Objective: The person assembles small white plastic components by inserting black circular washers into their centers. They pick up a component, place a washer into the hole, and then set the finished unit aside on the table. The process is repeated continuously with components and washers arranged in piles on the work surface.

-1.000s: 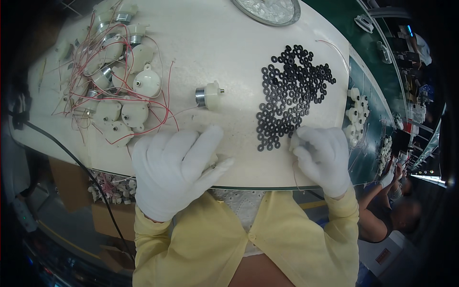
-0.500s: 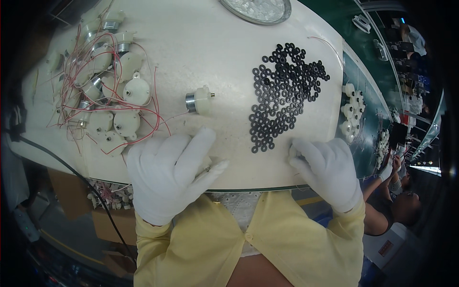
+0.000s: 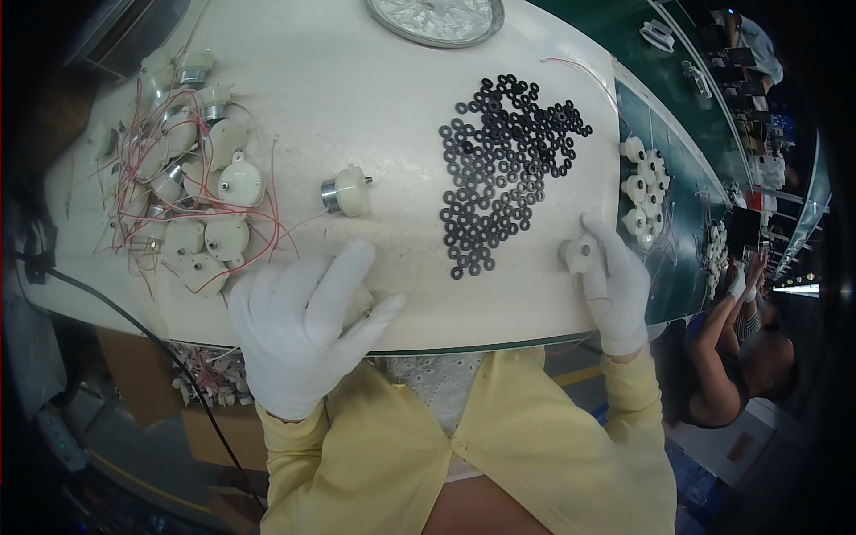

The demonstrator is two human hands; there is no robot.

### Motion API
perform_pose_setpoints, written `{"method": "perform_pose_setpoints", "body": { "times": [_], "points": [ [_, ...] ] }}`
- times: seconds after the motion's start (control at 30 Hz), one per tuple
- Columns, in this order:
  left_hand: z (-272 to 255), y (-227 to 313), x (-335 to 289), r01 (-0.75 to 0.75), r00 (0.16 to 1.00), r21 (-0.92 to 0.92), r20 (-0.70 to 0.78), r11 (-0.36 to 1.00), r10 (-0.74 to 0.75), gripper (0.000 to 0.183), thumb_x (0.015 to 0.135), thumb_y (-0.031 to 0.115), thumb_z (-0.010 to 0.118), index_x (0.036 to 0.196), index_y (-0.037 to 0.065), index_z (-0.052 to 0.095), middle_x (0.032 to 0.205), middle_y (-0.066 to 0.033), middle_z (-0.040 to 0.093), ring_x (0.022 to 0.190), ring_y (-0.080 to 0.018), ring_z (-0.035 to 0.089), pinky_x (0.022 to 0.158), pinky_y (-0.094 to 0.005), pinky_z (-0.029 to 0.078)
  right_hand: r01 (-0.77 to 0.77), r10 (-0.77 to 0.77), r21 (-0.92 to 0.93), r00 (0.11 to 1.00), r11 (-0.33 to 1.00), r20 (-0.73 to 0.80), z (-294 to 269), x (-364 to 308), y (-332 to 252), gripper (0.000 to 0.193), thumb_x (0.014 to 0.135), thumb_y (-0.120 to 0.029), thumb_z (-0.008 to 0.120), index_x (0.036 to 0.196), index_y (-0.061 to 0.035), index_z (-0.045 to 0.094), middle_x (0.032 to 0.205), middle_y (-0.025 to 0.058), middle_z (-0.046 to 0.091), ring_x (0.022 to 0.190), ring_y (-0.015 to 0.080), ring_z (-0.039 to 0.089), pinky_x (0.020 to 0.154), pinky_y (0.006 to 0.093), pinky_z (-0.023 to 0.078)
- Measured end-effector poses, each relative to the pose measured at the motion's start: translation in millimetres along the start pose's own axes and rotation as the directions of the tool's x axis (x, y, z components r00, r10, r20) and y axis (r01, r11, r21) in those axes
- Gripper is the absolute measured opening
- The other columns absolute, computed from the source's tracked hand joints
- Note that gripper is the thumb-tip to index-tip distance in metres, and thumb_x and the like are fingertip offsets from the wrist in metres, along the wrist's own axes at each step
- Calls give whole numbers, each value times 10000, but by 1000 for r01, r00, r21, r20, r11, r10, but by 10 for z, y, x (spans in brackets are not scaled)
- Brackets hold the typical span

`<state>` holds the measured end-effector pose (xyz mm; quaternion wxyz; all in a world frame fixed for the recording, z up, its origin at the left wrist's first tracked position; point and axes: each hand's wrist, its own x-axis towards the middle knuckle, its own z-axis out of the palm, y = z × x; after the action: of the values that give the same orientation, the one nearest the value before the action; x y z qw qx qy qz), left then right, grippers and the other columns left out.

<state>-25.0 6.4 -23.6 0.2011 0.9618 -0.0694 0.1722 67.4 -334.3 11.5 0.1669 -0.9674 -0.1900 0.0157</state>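
Note:
White gloves cover both hands. My left hand (image 3: 294, 330), at the table's near edge, has its thumb and fingers around a small gear motor (image 3: 358, 308), most of it hidden by the glove. Farther right, my right hand (image 3: 620, 285) holds another cream gear motor (image 3: 580, 255) beside the fingers, its face up with a dark ring around the shaft. A single gear motor (image 3: 348, 192) with a silver can lies on its side beyond my left hand. Between the hands and farther back spreads a patch of black rubber rings (image 3: 486, 196).
Gear motors tangled in red and white wires (image 3: 214, 187) heap up at the left. A round dish (image 3: 437, 18) with clear, crumpled-looking contents sits at the far edge. Motors with dark rings (image 3: 644, 192) stand on the green surface at right. Another person (image 3: 731, 357) works beyond.
My right hand has moved rightward and turned, bringing its gear motor into sight. My left hand stays nearly in place. The whole view has shifted slightly.

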Motion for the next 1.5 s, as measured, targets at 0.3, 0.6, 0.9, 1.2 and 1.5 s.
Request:
{"method": "perform_pose_setpoints", "body": {
  "times": [0.3,0.6,0.9,1.2,1.5],
  "points": [
    [30,-26,56,-70,994,-48,-84,996,66,561,683,310,888,1172,116,693,839,-5,608,704,-226,538,643,-386,384,68,-69,-52,997,996,-24,-147,5,-228,624,799,-378,828,1288,-45,631,843,122,674,684,286,653,643,379,512],
    [-2,-15,-18,-37,999,-105,10,994,39,562,748,183,825,1271,72,651,969,-86,648,826,-298,558,769,-427,429,-85,94,72,985,994,-147,-541,-141,158,465,748,-106,831,1184,-40,685,844,59,657,725,181,602,664,303,480],
    [12,-45,29,-79,996,-82,-41,994,76,591,736,192,842,1284,84,647,913,-41,641,778,-262,560,746,-399,416,-197,198,69,980,978,-16,-984,21,1304,521,804,-71,745,1317,-89,658,964,78,602,816,175,593,780,299,504],
    [23,-61,30,-81,996,-87,-47,993,77,559,763,196,824,1277,72,643,897,-61,626,777,-279,553,725,-412,419,-177,196,286,980,942,-39,-689,131,1630,626,857,-3,661,1469,-70,549,1059,78,639,812,124,574,789,264,508],
    [27,-65,-134,-20,989,-212,-146,977,-12,518,855,279,773,1279,13,641,758,-56,590,664,-245,521,642,-382,413,-86,104,75,949,993,-297,-741,-25,1686,595,905,1,641,1485,-44,517,1223,145,667,1075,173,653,942,300,513]
  ]
}}
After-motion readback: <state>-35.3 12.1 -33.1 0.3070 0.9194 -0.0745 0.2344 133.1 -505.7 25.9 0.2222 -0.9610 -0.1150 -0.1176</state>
